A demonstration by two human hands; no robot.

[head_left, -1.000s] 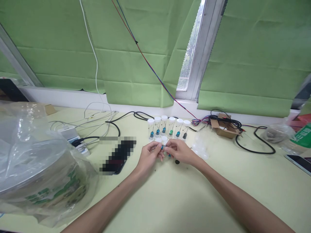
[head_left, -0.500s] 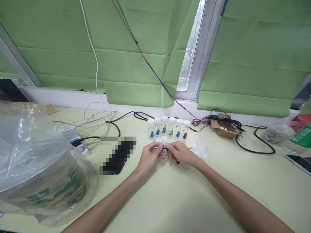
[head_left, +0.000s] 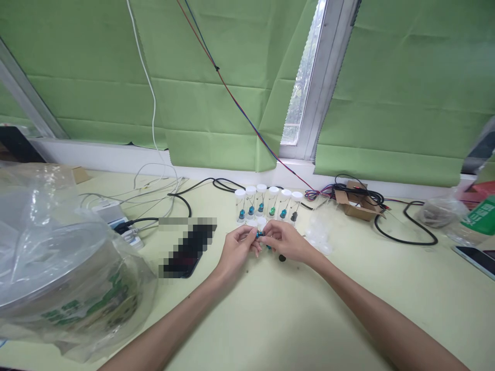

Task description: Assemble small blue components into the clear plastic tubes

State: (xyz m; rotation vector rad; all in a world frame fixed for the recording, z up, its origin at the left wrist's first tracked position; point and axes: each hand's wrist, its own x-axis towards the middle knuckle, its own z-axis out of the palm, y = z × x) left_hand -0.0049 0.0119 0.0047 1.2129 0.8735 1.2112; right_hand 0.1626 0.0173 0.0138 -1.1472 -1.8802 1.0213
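Note:
Pinched between the thumb and fingers of my left hand (head_left: 240,247) is a small blue part (head_left: 259,234), too small to name more closely. My right hand (head_left: 286,241) has its thumb and fingertips closed at the right end of that same part. Below the right fingers a bit of another teal piece (head_left: 268,247) shows, mostly covered. A small black round piece (head_left: 282,258) lies at the edge of the right hand. Just behind the hands, a white-capped vial (head_left: 262,222) is partly hidden by them.
Several clear vials with white caps (head_left: 273,191) stand in a row behind, holding small coloured pieces with thin stems. Clear plastic (head_left: 320,239) lies to the right. A dark phone (head_left: 189,250), a bagged tub (head_left: 69,288), an open carton (head_left: 358,206) and cables surround the work area.
My right fingers have shifted and lifted a little, uncovering more of the teal and black pieces below. The blue part has moved slightly left and up.

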